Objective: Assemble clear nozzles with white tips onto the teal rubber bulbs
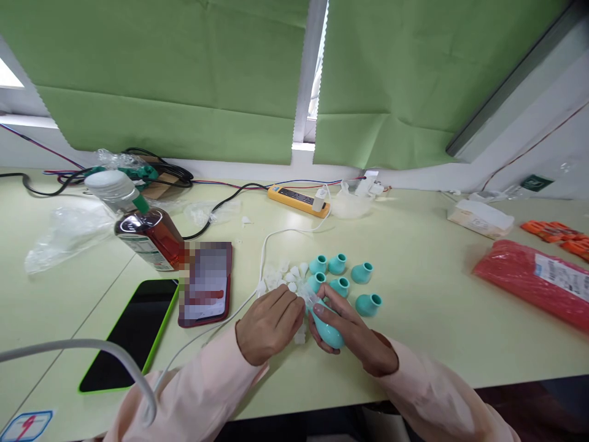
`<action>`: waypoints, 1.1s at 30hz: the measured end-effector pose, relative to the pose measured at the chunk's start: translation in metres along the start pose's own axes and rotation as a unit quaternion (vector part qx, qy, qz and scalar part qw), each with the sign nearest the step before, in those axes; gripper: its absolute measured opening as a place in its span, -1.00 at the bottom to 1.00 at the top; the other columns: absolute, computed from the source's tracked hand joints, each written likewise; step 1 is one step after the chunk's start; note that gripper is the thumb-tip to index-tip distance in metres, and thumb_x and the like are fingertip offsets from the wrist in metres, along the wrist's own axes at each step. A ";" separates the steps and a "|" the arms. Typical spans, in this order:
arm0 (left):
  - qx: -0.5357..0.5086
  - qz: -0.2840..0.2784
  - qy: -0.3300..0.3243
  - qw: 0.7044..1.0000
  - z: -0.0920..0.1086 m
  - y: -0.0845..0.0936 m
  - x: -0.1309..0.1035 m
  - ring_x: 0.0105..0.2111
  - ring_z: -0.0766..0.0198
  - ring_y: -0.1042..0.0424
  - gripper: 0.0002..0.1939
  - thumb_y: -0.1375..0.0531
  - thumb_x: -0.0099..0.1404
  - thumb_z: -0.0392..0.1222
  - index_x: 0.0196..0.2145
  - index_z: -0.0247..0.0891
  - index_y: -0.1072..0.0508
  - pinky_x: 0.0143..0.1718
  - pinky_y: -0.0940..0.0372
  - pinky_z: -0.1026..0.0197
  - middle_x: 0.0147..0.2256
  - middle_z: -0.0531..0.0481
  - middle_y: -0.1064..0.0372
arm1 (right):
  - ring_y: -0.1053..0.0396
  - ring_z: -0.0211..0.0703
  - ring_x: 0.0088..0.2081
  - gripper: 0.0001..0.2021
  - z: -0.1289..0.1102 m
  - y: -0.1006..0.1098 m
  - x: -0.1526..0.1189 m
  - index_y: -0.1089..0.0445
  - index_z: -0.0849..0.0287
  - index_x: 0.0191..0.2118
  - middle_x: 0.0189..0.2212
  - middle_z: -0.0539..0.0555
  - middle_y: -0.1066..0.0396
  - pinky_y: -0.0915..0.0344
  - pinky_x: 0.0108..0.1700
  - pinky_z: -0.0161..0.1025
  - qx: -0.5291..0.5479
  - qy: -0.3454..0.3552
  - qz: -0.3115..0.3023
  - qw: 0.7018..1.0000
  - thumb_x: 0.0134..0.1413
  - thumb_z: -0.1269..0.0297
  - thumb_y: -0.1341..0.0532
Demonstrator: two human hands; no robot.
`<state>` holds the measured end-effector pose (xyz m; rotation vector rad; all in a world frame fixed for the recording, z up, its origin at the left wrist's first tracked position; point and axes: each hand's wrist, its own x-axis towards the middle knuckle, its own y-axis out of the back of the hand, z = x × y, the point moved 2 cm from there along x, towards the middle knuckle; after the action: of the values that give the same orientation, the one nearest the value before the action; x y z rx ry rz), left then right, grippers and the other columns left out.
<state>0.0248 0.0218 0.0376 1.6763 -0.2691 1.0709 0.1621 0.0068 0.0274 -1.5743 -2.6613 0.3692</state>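
1. Gripping tight, the right hand [352, 334] wraps around a teal rubber bulb [327, 328], thumb lying across its top, bulb resting low on the pale green table [427, 294].
2. Over on the other side, the left hand [269, 325] has its fingers curled and pinched together at the bulb's neck, right where a small clear nozzle [309, 299] sticks out; whether the fingertips actually clasp that nozzle, I cannot tell, they hide the spot.
3. Both hands meet just in front of the body, touching or nearly so at the bulb's narrow end.
4. Just beyond the hands, five more teal bulbs [363, 272] stand loose on the table, openings up or tilted, some near the knuckles, the farthest ones a little apart.
5. Beside them to the left, a small heap of white plastic caps [283, 276] lies scattered, the nearest touching the left hand's fingers.
6. A white cable [264, 245] loops past that heap toward a yellow power strip [299, 201] at the back.
7. Left of the hands, a red-cased phone [207, 283] and a green-edged tablet [133, 331] lie flat, with a bottle of amber liquid [142, 230] tipped over just behind.
8. Far right, a red packet [529, 276] sits well apart.
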 end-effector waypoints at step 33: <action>-0.696 -0.065 0.529 0.480 -0.003 -0.006 0.004 -0.72 0.38 -0.24 -0.70 -0.18 -0.03 -0.10 -0.67 -0.31 -0.16 -0.76 -0.14 0.35 -0.72 0.06 -0.27 | -0.30 -0.18 -0.46 -0.84 -0.082 0.045 -0.057 -0.17 0.09 -0.33 -0.49 0.06 -0.32 -0.22 -0.46 -0.23 -0.189 0.239 0.197 0.932 -0.07 0.21 -0.13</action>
<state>0.0296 0.0279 0.0363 -0.5639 -0.0790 1.0046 0.2403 -0.0063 0.1025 -1.9832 -2.1198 -0.4993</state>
